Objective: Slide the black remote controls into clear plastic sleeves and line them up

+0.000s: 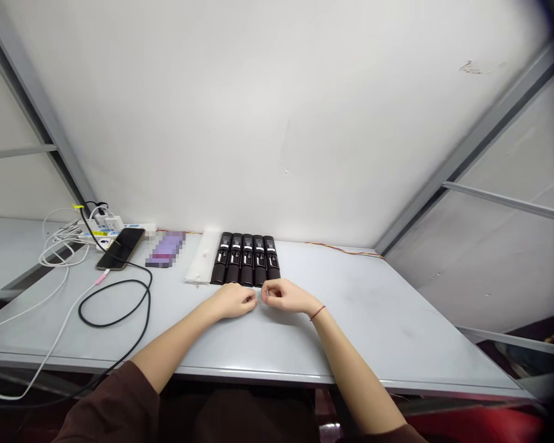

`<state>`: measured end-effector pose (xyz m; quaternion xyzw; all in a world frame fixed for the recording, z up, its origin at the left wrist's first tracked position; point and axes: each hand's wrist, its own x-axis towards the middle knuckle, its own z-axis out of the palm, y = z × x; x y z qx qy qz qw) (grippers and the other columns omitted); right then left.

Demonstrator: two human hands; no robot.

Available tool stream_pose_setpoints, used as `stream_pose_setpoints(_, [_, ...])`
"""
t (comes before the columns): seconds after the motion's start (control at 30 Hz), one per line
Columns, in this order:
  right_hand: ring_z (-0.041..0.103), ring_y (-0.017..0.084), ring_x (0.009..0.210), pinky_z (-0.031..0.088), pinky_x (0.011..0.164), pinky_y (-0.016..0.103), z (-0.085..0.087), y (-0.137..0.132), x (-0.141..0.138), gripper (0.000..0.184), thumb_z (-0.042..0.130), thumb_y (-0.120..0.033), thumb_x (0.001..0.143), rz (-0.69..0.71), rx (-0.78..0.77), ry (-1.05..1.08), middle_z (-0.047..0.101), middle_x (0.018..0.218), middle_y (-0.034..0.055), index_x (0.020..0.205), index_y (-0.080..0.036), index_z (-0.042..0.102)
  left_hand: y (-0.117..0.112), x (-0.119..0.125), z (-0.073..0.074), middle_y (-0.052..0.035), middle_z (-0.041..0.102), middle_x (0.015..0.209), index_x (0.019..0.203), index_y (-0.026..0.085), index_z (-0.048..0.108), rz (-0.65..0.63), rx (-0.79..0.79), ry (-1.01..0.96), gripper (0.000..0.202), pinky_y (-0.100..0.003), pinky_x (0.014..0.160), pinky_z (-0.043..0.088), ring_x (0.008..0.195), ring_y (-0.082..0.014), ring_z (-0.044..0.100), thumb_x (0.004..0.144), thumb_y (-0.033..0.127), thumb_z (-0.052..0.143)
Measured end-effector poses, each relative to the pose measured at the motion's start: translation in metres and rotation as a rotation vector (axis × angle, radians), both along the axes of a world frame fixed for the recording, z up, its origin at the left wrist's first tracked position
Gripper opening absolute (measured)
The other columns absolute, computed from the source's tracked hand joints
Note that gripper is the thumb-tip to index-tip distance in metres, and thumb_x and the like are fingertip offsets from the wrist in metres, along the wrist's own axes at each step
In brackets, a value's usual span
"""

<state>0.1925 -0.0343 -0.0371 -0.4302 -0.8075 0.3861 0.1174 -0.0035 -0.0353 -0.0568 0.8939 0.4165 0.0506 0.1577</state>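
Note:
Several black remote controls lie side by side in a row on the table, backs up, with a bare recess showing midway along each. Just in front of their near ends, my left hand rests low over the table with its fingers curled inward. Close to its right, a small gap apart, is my right hand, thumb and fingertips drawn together. Anything inside either hand is hidden or too small to name. A red string circles my right wrist.
Left of the remotes lies a whitish translucent sheet, then a blurred purple item and a phone. A black cable loops over the table's left side. White chargers sit in a power strip near the wall.

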Motion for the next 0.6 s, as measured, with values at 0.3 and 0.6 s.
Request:
stream_pose_setpoints(0.3, [0.053, 0.018, 0.081, 0.044, 0.075, 0.031, -0.009, 0.018, 0.045, 0.05, 0.064, -0.04, 0.071, -0.292, 0.297, -0.04, 0.056, 0.091, 0.0049, 0.114, -0.018, 0.054, 0.0, 0.0, 0.003, -0.0042, 0.068, 0.075, 0.079, 0.02, 0.064, -0.009, -0.014, -0.001, 0.031, -0.025, 0.059, 0.036, 0.068, -0.0179, 0.061, 0.087, 0.035, 0.039])
stream_pose_setpoints(0.6, [0.054, 0.022, 0.097, 0.043, 0.088, 0.033, -0.02, 0.028, 0.047, 0.075, 0.069, -0.044, 0.067, -0.295, 0.237, -0.169, 0.052, 0.105, 0.008, 0.135, -0.021, 0.044, -0.002, 0.002, 0.005, -0.0051, 0.067, 0.074, 0.078, 0.019, 0.064, -0.009, 0.018, -0.024, 0.029, -0.025, 0.059, 0.036, 0.068, -0.0182, 0.06, 0.087, 0.032, 0.039])
